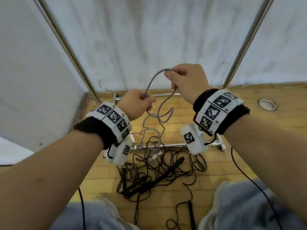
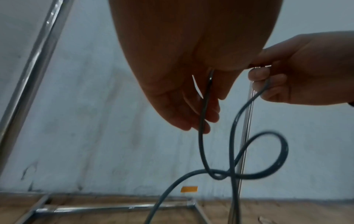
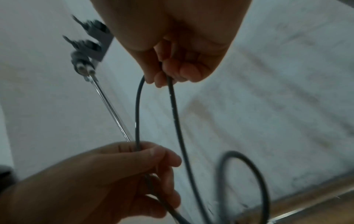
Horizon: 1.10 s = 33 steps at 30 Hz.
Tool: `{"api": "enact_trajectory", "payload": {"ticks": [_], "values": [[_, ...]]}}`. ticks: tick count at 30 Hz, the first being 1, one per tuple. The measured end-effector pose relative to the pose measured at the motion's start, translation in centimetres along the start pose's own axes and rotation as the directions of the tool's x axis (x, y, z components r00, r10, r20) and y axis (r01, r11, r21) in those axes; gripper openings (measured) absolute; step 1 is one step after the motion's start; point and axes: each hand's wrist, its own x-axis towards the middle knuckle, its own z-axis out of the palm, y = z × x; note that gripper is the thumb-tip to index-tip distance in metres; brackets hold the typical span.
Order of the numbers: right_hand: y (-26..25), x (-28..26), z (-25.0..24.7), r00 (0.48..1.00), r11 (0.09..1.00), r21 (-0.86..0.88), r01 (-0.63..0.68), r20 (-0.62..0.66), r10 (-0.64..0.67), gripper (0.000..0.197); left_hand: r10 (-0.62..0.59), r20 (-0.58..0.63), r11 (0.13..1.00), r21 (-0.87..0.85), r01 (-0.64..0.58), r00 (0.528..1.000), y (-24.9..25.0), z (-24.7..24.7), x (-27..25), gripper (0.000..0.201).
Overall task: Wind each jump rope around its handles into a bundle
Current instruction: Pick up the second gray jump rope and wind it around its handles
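Clearly my left hand (image 1: 137, 103) and right hand (image 1: 186, 80) both pinch the thin grey plastic jump rope (image 1: 152, 80) at frame centre. It looks light, limp and kink-prone; I'd grip its handles, low in the tangle

No readable words, brand names or signs are found in any view. Black-and-white square code markers are printed on the white band (image 1: 114, 121) worn behind the left hand (image 1: 137, 103) and on the white band (image 1: 216, 110) behind the right hand (image 1: 187, 82). Tiny characters are printed beside each marker, but they are too small and blurred to be read. Nothing is printed on the grey rope (image 1: 154, 80) gripped between the two hands.
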Motion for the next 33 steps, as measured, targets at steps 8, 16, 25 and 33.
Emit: {"api": "enact_trajectory", "payload": {"ticks": [8,16,25,33], "values": [[-7.3,-0.5,-2.0,0.997,0.941,0.333,0.064,-0.068,-0.043,0.016,0.088,0.027,0.991,-0.102,-0.085,0.996,4.3,-2.7,-3.1,0.021],[-6.5,-0.5,-1.1,0.995,0.964,0.25,0.091,0.003,-0.095,0.012,0.0,-0.056,0.964,-0.267,-0.015,0.998,3.8,-1.7,-2.3,0.025],[-2.0,0.5,-0.2,1.0,0.959,0.282,-0.019,-0.001,0.02,0.012,-0.013,0.052,1.0,0.006,0.012,0.999,2.1,-0.8,-0.1,0.007],[-0.1,2.1,-0.4,0.979,0.926,0.331,-0.183,0.151,0.14,0.035,0.03,-0.084,0.995,-0.087,-0.038,0.996,3.6,-1.2,1.3,0.031]]}}
